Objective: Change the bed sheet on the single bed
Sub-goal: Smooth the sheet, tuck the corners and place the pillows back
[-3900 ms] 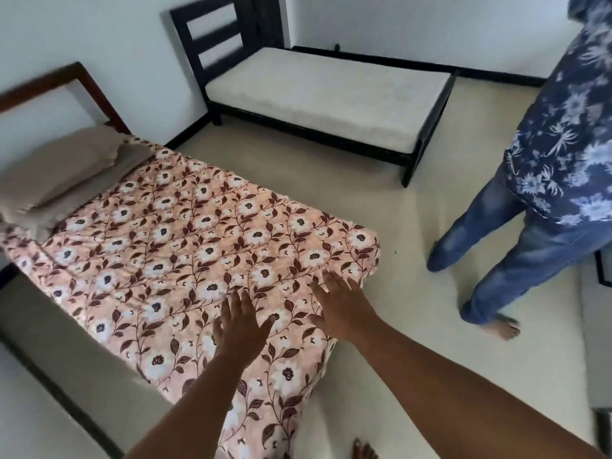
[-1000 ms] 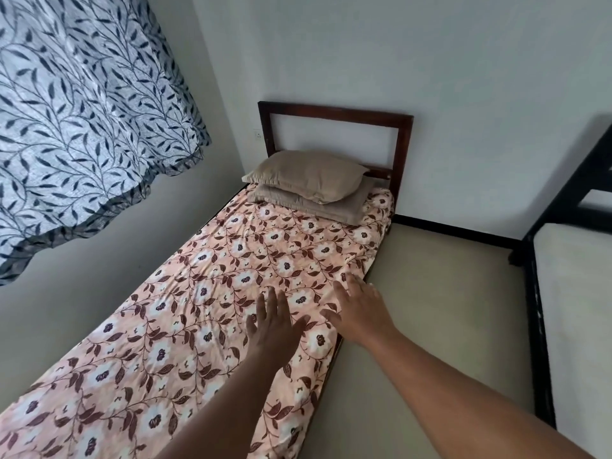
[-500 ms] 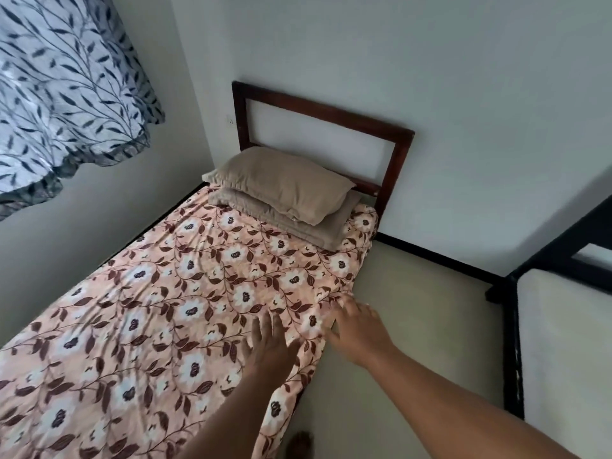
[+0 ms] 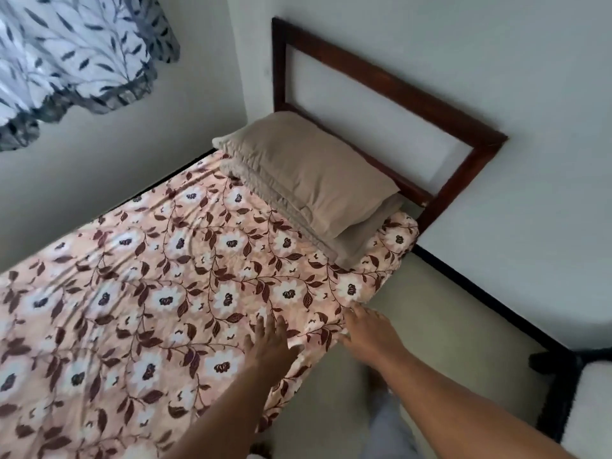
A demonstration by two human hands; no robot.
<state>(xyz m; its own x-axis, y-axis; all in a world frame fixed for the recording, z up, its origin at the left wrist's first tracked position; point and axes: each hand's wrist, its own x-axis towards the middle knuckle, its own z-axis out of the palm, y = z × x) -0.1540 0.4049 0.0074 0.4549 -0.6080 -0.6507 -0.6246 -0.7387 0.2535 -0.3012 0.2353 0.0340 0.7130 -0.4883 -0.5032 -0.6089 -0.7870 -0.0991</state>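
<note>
Nearest, at about six o'clock, both forearms reach forward over the bed's near edge. The left hand (image 4: 270, 341) lies flat, fingers straight, on the floral bed sheet (image 4: 159, 293), probably smoothing it or pinning it so the cloth does not slide. Just at its three o'clock, the right hand (image 4: 366, 329) has spread, relaxed fingers at the sheet's draped edge where it falls toward the floor (image 4: 440, 326); it holds nothing, and seems placed to tend or lift that side. The sheet covers the whole single bed, running from eight o'clock up to one o'clock.

Farther on, at twelve o'clock, two tan pillows (image 4: 308, 183) are stacked on the head end, weighing the sheet down; they would likely have to come off before it does. Behind them stands the dark wooden headboard (image 4: 390, 84) against the wall. A leaf-patterned curtain (image 4: 73, 51) hangs at ten o'clock.
</note>
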